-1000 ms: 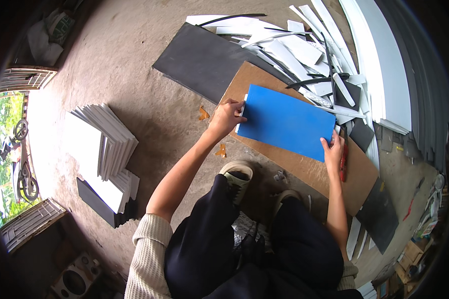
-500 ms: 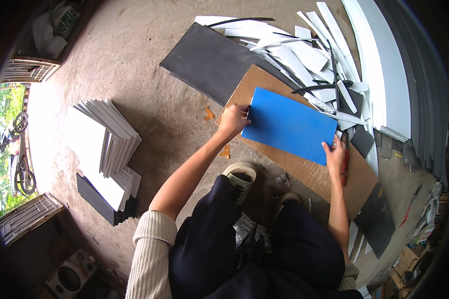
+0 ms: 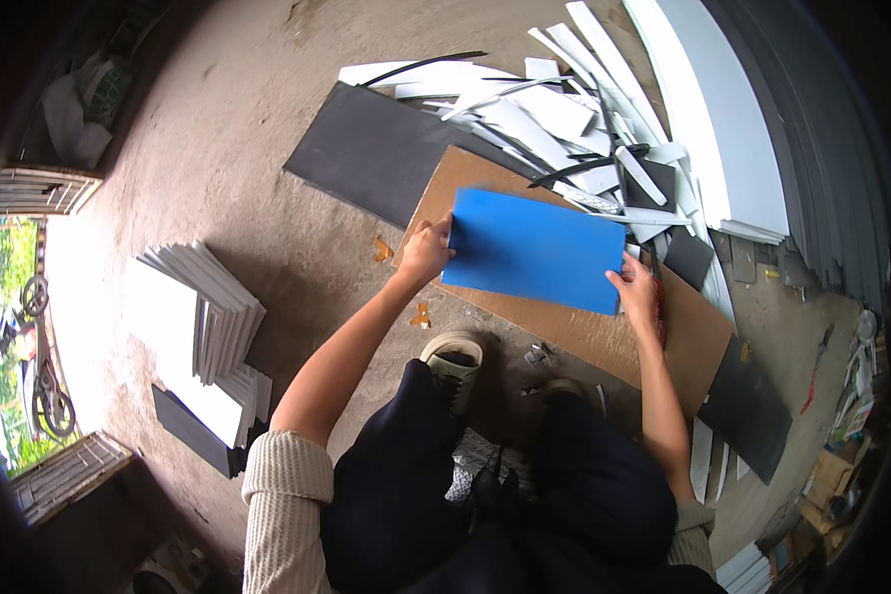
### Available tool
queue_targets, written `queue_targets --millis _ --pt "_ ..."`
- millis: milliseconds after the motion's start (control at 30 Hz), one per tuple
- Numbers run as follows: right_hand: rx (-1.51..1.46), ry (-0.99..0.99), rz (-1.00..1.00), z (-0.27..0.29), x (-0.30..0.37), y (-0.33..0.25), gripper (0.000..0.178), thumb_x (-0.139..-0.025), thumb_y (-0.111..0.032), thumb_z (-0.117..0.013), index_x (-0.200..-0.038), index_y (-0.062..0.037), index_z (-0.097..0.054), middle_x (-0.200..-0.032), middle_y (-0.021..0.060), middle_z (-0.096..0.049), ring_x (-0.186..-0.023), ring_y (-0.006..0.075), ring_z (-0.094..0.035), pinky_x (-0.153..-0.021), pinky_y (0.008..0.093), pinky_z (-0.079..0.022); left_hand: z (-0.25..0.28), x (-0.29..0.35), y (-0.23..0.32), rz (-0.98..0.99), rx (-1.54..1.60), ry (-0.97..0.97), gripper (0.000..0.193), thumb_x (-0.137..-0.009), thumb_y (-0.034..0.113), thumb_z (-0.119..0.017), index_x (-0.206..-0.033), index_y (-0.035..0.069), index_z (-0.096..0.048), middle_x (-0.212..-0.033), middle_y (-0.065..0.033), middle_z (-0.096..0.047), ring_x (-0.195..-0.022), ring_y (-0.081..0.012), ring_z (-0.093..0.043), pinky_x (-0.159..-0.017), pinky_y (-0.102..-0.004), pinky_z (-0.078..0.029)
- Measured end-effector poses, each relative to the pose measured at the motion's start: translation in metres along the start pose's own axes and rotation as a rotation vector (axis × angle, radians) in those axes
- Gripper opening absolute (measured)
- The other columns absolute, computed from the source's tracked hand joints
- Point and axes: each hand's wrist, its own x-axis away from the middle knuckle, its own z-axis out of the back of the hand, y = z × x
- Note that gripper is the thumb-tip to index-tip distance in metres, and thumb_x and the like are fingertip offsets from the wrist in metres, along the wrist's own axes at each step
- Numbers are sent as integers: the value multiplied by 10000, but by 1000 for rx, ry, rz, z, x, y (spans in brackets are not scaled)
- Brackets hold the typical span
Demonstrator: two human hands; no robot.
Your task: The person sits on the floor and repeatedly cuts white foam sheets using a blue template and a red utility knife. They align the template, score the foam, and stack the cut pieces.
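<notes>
A plain blue rectangular sheet (image 3: pixel 535 249) lies between my two hands, over a larger brown board (image 3: pixel 685 368) on the floor. My left hand (image 3: pixel 427 251) grips the sheet's left edge with bent fingers. At the right edge my right hand (image 3: pixel 638 289) pinches it, thumb on top and the other fingers partly hidden. Close beside the right hand, a red-handled tool (image 3: pixel 659 315) rests on the brown board, partly covered by my hand. Whether the sheet touches the board all over, I cannot tell.
A dark grey sheet (image 3: pixel 356 148) and a heap of white and black offcuts (image 3: pixel 564 114) lie beyond the board. Stacked white panels (image 3: pixel 173 317) stand at left. Long white panels (image 3: pixel 728 119) line the right. Orange scraps (image 3: pixel 421 316) lie near my shoe (image 3: pixel 452 354).
The whole view has shifted and turned slightly, so the sheet, board and hands appear further left. Both hands keep their hold on the blue sheet, which stays over nearly the same part of the board.
</notes>
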Motion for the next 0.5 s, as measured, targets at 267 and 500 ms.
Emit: queue_targets --millis 267,500 --pt "-243 -103 -110 20 3 -2 332 -658 -61 -706 -959 -10 -575 -775 98 -636 -688 149 -609 -634 262 -486 10 -7 18 184 168 -204 693 -754 -13 -589 -1333 193 -269 -1071 -141 -530 -856 -197 -590 -644 -315 -567" --pt "-243 -91 -77 18 3 -7 273 -632 -49 -716 -844 11 -555 -773 123 -636 -723 208 -626 -668 297 -493 5 14 17 265 144 24 270 -777 109 -631 -955 -81 -561 -880 -137 -609 -736 -184 -627 -651 -278 -562"
